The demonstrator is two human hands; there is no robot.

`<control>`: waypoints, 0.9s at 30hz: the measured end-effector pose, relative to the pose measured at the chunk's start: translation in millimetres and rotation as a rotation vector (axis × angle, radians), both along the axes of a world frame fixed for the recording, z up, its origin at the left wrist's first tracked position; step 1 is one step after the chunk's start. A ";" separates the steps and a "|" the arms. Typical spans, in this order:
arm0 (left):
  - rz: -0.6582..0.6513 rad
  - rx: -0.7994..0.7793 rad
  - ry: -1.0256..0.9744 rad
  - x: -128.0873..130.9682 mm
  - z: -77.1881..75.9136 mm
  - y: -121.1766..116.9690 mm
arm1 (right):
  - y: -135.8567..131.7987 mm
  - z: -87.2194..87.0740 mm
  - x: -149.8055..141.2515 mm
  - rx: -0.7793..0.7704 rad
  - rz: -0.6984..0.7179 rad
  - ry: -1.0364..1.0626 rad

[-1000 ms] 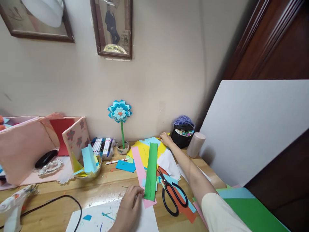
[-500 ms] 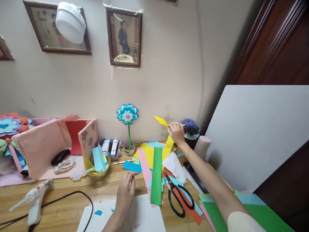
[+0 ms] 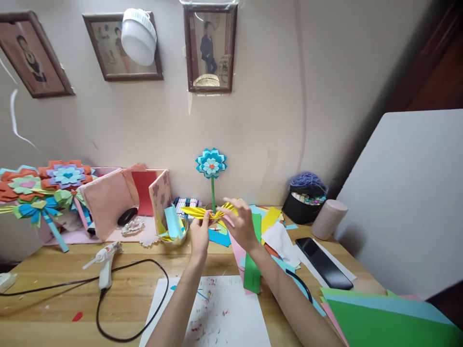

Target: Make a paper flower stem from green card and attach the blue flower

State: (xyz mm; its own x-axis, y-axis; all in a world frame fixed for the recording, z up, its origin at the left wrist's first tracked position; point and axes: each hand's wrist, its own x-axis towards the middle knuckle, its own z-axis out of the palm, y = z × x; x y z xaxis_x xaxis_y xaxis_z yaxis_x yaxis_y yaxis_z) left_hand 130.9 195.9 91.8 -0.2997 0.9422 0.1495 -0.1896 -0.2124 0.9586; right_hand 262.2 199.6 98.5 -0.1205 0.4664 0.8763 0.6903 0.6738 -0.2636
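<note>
A yellow pleated paper bow [image 3: 195,212] is up above the table, in front of the blue paper flower. My left hand [image 3: 200,236] pinches it near its middle between thumb and fingers. At the bow's right half is my right hand [image 3: 241,226], its fingers stretched out and apart over the fanned paper, partly hiding it. Behind the hands, the blue paper flower [image 3: 211,166] stands upright on a green stem. Below my right hand lie a green paper strip [image 3: 252,274] and a pink strip [image 3: 237,248]. My right forearm covers most of the black-handled scissors [image 3: 300,285].
A white glue gun [image 3: 105,270] with a looping black cord stands at left. Beside it are a pink box [image 3: 108,207] and several paper flowers [image 3: 68,176]. White paper [image 3: 231,313] lies in front. At right are a phone [image 3: 323,262], coloured sheets [image 3: 390,318] and a black pen holder [image 3: 302,207].
My right hand has brought the yellow bow from the right to the middle. My left hand has risen from the table and taken hold of it. The view has turned left.
</note>
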 end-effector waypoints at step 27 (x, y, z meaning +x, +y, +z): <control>0.045 0.191 0.562 10.2 -31.7 158.5 | 114.7 -4.4 42.1 -0.334 0.526 1.577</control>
